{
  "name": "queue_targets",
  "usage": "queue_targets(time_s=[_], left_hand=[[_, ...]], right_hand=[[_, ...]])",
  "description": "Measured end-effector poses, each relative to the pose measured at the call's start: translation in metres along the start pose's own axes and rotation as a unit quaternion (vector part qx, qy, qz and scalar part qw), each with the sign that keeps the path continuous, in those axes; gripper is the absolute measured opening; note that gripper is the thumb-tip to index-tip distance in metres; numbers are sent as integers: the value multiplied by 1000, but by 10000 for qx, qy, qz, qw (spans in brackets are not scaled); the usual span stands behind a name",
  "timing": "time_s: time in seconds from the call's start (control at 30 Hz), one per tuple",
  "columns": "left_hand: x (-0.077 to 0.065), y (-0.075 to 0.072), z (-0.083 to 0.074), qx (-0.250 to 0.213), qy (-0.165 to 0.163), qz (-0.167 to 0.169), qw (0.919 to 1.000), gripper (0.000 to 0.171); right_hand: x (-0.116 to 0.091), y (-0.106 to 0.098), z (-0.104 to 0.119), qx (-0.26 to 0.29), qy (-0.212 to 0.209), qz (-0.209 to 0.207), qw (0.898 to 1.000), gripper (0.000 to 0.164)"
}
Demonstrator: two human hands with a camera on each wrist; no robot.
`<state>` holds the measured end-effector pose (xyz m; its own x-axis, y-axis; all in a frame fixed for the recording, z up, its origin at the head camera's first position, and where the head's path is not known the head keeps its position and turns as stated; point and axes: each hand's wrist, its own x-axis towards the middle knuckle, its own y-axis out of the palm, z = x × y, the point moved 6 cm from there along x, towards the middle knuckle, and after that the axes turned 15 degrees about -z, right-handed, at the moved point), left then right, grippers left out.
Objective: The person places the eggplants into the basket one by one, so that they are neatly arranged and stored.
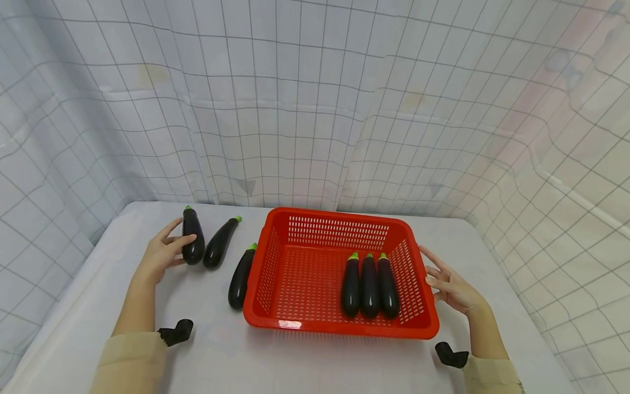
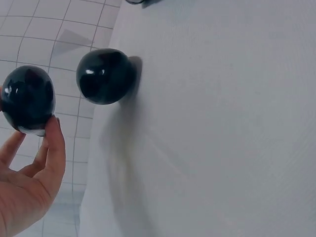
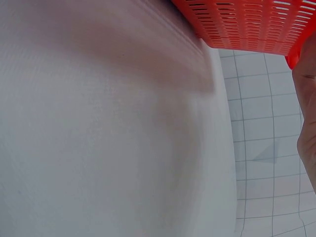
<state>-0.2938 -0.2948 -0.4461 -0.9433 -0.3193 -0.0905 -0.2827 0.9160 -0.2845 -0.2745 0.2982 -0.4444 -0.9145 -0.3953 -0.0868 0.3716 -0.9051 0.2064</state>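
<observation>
Toward the left side of the table, my left hand (image 1: 159, 254) holds a dark eggplant (image 1: 193, 241) with a green stem end, fingers and thumb around its sides. In the left wrist view the rounded end of this eggplant (image 2: 28, 98) shows above the fingers. A second eggplant (image 1: 220, 245) lies just right of it, and a third (image 1: 241, 279) lies against the left side of a red plastic basket (image 1: 339, 330). Three eggplants (image 1: 369, 287) lie side by side in the basket's right part. My right hand (image 1: 458, 287) touches the basket's right rim with its fingers extended; some fingertips are hard to make out.
White table (image 1: 221, 355) with a gridded white curtain (image 1: 315, 109) behind and at both sides. Black wrist straps (image 1: 177, 332) show at both sleeves. The basket's perforated wall (image 3: 247, 24) rises above the table in the right wrist view.
</observation>
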Motion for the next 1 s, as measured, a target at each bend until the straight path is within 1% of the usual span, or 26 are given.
queue_targets(time_s=[0.23, 0.37, 0.47, 0.6, 0.73, 0.87, 1.0], left_hand=[[-10, 7, -16, -469, 189, 30, 9987, 76], [-14, 15, -30, -657, 340, 43, 9973, 74], [-19, 23, -39, -681, 436, 7, 9967, 73], [-26, 33, -50, -598, 570, -11, 9966, 71], [-33, 45, -61, -586, 709, 49, 9957, 69], [-42, 57, -74, -550, 906, 205, 9942, 68], [-54, 71, -86, -627, 1018, 459, 9918, 66]], right_hand=[[0, 1, 1, -17, 18, -9, 10000, 67], [0, 2, 1, 12, 25, -3, 10000, 67], [0, 2, 1, 30, 26, 6, 10000, 67], [0, 2, 1, 51, 26, 9, 10000, 68], [0, 2, 1, 85, 41, 4, 10000, 68], [0, 2, 1, 88, 46, -8, 9999, 68], [-1, 2, 1, 24, 15, -23, 10000, 67]])
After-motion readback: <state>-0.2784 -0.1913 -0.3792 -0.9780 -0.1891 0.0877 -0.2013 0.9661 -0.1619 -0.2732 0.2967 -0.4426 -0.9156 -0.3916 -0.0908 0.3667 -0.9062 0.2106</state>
